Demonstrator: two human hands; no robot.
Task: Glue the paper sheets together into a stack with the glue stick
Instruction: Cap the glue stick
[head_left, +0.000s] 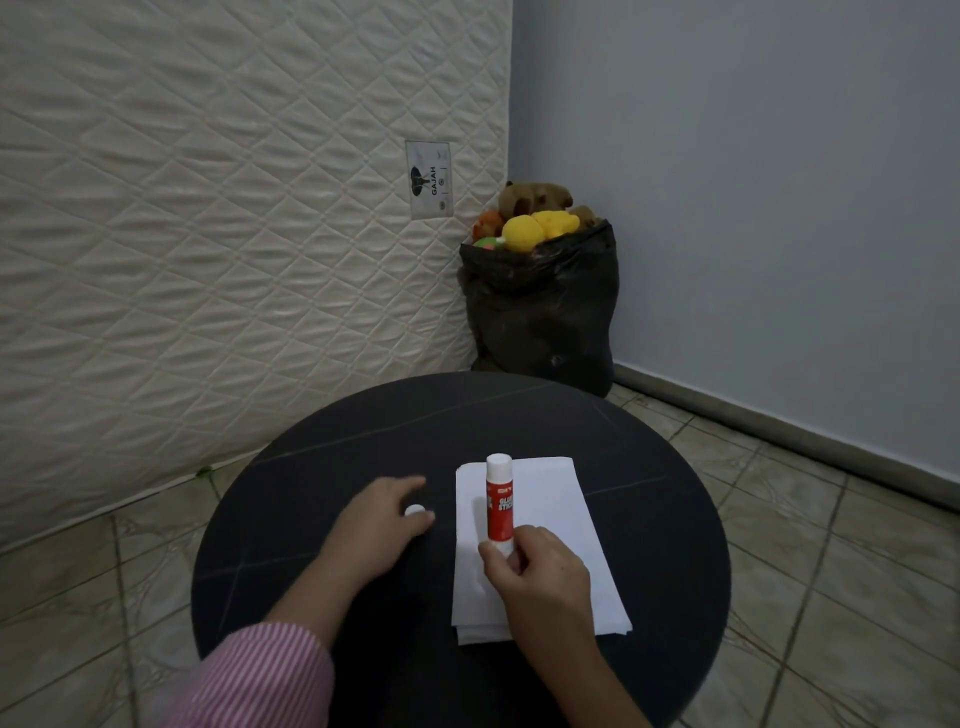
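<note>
A stack of white paper sheets (550, 525) lies on the round black table (649, 519), right of its middle. A red and white glue stick (500, 499) stands upright over the left part of the sheets. My right hand (540, 582) grips its lower end, and its white end points up. My left hand (379, 525) rests on the table left of the sheets. Its fingertips pinch a small round white cap (415, 511). Whether the stick's lower tip touches the paper is hidden by my fingers.
A quilted mattress (208, 234) leans upright behind the table on the left. A black bag (540, 322) full of plush toys stands in the corner beyond the table's far edge. Tiled floor (831, 571) surrounds the table, with a grey wall on the right.
</note>
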